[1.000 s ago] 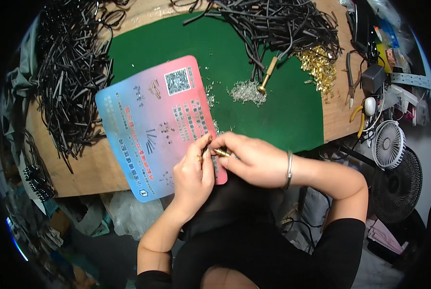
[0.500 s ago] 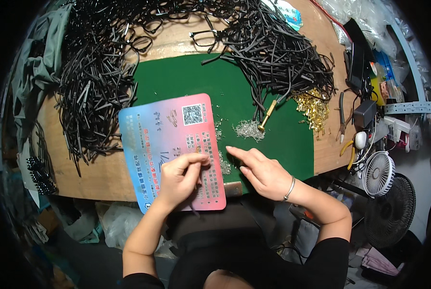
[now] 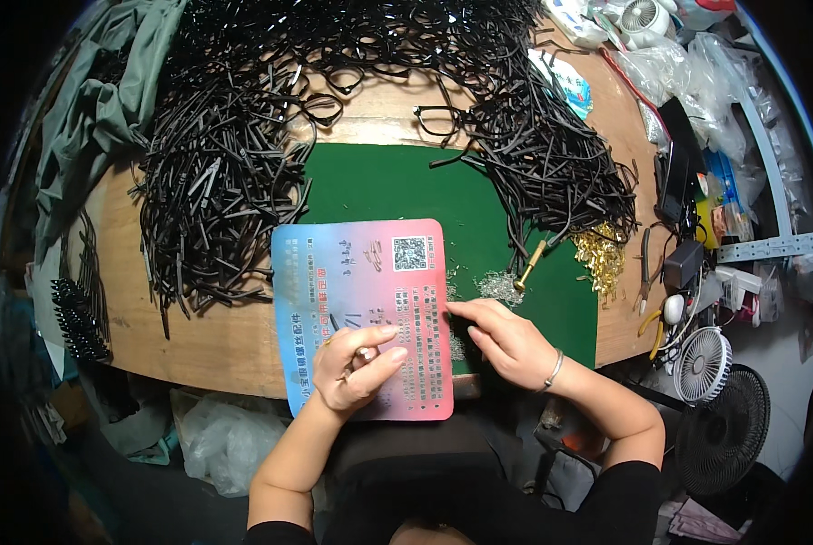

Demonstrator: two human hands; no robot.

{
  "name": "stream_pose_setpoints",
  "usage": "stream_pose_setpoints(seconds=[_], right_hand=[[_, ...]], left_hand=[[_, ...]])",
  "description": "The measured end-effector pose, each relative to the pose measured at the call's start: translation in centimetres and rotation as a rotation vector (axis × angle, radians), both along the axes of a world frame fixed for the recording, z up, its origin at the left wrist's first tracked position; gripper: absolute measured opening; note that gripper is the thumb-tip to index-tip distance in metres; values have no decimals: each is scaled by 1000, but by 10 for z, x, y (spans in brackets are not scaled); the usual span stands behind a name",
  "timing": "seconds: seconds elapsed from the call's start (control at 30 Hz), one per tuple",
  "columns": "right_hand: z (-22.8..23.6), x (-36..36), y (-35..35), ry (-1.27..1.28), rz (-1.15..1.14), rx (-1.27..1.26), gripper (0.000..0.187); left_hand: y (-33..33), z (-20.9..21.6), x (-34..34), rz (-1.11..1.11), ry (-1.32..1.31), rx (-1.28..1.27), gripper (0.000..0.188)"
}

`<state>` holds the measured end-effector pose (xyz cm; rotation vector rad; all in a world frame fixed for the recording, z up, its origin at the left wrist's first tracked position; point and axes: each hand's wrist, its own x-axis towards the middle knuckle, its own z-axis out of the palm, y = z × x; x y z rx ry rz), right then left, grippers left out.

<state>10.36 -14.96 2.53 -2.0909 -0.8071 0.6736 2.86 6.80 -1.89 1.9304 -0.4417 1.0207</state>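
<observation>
My left hand [image 3: 352,371] is closed over a printed blue-and-pink mat [image 3: 284,263]. A thin dark stick-like piece [image 3: 334,322] sticks out past its fingers; its kind is not clear. My right hand [image 3: 514,347] lies palm down at the mat's right edge, thumb and forefinger apart, with nothing visible in it. The forefinger tip is at that edge. Beyond this hand is a heap of tiny silver screws [image 3: 497,288], with a brass-handled screwdriver [image 3: 533,265] at its side. More tiny silver pieces [image 3: 456,348] show beside the printed mat, partly covered.
A green mat [image 3: 397,186] lies beneath, on a wooden table [image 3: 234,359]. Heaps of black eyeglass temples [image 3: 216,173] and frames [image 3: 438,120] ring it. Small gold pieces [image 3: 601,259], pliers [image 3: 648,325] and a white fan [image 3: 702,365] are at the right.
The whole view has shifted. My left hand has turned and its fingers have changed, so the dark piece now shows. My right forefinger has come closer to the printed mat's edge.
</observation>
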Motion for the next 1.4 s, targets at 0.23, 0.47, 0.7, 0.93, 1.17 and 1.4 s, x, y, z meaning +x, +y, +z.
stream_pose_setpoints(seconds=[0.23, 0.47, 0.7, 0.93, 1.17, 1.4], right_hand=[[8, 21, 19, 272, 19, -8, 36], [30, 137, 76, -381, -175, -195, 48], [-7, 183, 106, -558, -275, -452, 24], [-35, 200, 109, -834, -185, -587, 17], [44, 124, 84, -930, -235, -44, 13], [17, 96, 102, -746, -169, -105, 17]], left_hand=[[17, 5, 13, 108, 313, -139, 36], [21, 44, -17, -205, 711, -808, 32], [25, 18, -49, -954, 807, -1409, 77], [-20, 26, -10, -330, 1190, -919, 21], [-4, 25, -40, -38, 1120, -643, 17], [-21, 1, -27, 119, 840, -79, 8]])
